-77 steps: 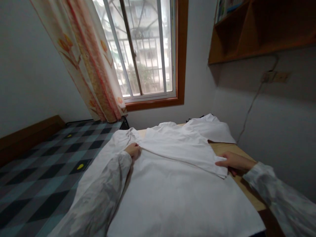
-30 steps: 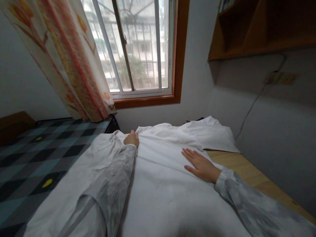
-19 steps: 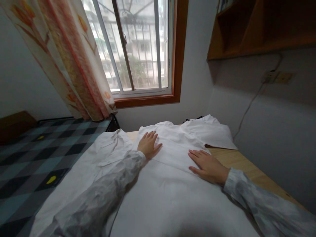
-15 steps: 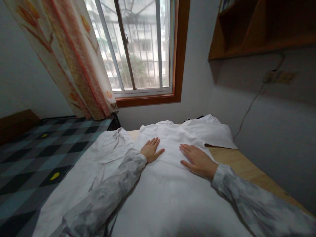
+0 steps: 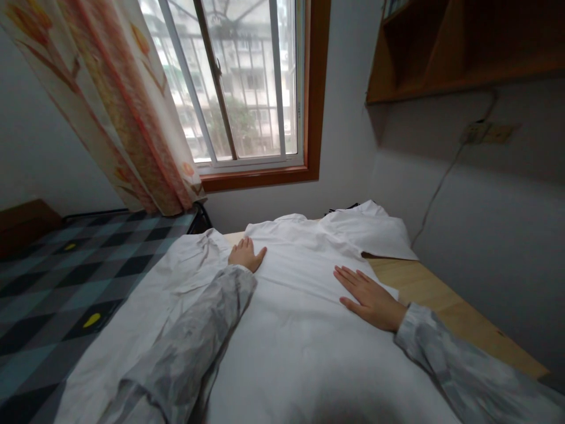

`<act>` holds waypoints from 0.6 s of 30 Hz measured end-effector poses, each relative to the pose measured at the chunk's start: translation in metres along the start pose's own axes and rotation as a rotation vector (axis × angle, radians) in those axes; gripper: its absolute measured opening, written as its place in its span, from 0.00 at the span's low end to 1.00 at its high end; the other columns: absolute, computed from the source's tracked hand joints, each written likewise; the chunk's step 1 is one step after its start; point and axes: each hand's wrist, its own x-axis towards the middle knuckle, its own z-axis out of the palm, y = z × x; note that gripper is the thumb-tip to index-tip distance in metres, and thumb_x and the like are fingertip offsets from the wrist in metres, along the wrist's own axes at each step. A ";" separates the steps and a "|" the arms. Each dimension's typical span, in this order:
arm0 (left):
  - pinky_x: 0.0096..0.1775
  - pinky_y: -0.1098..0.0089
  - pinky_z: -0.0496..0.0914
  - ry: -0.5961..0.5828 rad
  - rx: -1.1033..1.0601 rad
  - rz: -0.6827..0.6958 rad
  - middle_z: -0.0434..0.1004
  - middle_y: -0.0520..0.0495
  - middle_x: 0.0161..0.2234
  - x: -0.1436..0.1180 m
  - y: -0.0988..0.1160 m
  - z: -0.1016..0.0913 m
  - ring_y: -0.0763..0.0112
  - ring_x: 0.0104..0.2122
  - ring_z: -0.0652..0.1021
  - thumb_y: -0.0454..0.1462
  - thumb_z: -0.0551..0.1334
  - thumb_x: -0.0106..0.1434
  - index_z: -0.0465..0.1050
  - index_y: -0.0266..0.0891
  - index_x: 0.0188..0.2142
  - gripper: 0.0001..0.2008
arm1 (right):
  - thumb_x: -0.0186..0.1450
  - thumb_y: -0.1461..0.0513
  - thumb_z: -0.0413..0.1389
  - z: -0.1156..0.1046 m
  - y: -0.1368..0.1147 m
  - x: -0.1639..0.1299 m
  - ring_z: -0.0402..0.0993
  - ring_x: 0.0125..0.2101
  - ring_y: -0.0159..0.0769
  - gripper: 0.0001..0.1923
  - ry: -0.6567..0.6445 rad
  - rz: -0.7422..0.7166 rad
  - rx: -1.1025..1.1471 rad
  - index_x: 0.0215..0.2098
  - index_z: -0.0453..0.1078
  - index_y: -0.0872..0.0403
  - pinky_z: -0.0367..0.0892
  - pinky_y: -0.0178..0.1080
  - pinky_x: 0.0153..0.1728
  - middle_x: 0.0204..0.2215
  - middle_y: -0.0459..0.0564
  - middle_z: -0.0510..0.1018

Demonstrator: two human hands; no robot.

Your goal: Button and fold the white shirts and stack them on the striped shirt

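A white short-sleeved garment, which looks like a shirt or coat, lies spread over a wooden table. My left hand rests flat near its left edge, thumb stretched out to the right. On the right half of the cloth, my right hand lies palm down, its fingers extended and pointing up and to the left. Neither hand grips the fabric. More white cloth hangs loosely on the left, partly under my left sleeve. Faint creases run between the hands.
To the left is a bed with a checked cover. A floral curtain hangs beside the window. On the right wall are a wooden shelf, a socket and a dangling cable.
My hands have moved apart over the white cloth. The left one slid left and slightly away from me; the right one shifted right and a little nearer. The view has turned slightly.
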 end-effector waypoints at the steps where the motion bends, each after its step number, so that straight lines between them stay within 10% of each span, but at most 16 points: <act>1: 0.71 0.55 0.55 0.024 -0.013 -0.014 0.57 0.26 0.75 0.002 -0.002 -0.001 0.47 0.75 0.60 0.55 0.50 0.75 0.60 0.27 0.73 0.39 | 0.80 0.45 0.44 0.000 -0.001 -0.006 0.46 0.78 0.48 0.38 0.003 0.007 -0.003 0.82 0.42 0.46 0.47 0.59 0.76 0.79 0.52 0.50; 8: 0.56 0.59 0.72 0.258 -0.035 -0.140 0.78 0.32 0.55 0.005 -0.014 -0.009 0.47 0.57 0.76 0.50 0.57 0.72 0.78 0.36 0.52 0.22 | 0.78 0.45 0.47 0.001 0.005 -0.031 0.59 0.73 0.54 0.35 0.280 0.190 0.000 0.77 0.57 0.50 0.56 0.61 0.73 0.74 0.59 0.63; 18: 0.51 0.61 0.73 0.055 0.050 -0.146 0.80 0.30 0.55 0.023 -0.027 -0.030 0.49 0.53 0.81 0.39 0.55 0.75 0.81 0.35 0.49 0.17 | 0.69 0.53 0.56 -0.016 0.025 -0.018 0.78 0.47 0.52 0.18 0.385 0.364 0.058 0.53 0.74 0.52 0.73 0.53 0.53 0.46 0.59 0.82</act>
